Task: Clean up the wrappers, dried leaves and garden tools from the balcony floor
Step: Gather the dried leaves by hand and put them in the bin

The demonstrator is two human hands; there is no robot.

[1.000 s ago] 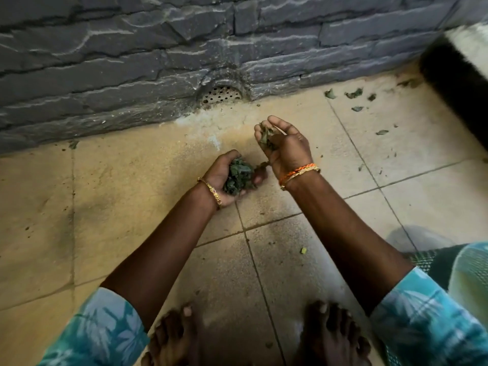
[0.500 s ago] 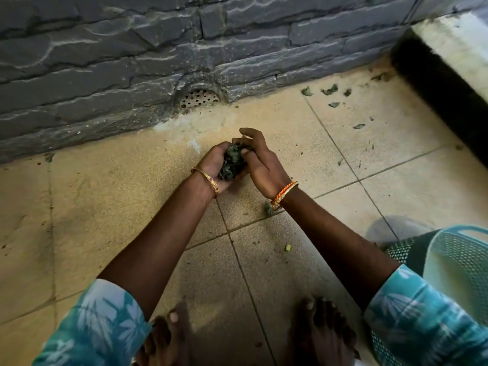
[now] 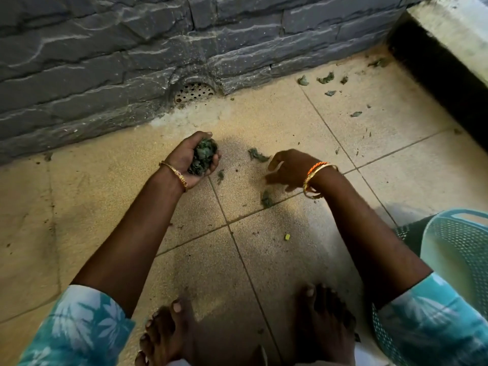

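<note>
On my left, the left hand (image 3: 192, 161) is cupped palm-up around a wad of dried leaves (image 3: 203, 157), fingers curled about it, just above the tiled balcony floor (image 3: 79, 207). Behind it I see the round drain grate (image 3: 194, 92) at the foot of the grey stone wall (image 3: 105, 48). Moving right, loose leaf scraps (image 3: 258, 155) lie on the floor between my hands, one more (image 3: 266, 199) on the tile joint. The right hand (image 3: 290, 169) hovers palm-down over them, blurred; its fingers look loosely spread and hold nothing I can see. More dried leaves (image 3: 325, 80) are scattered near the far right corner. At the right edge stands a teal mesh basket (image 3: 459, 249).
</note>
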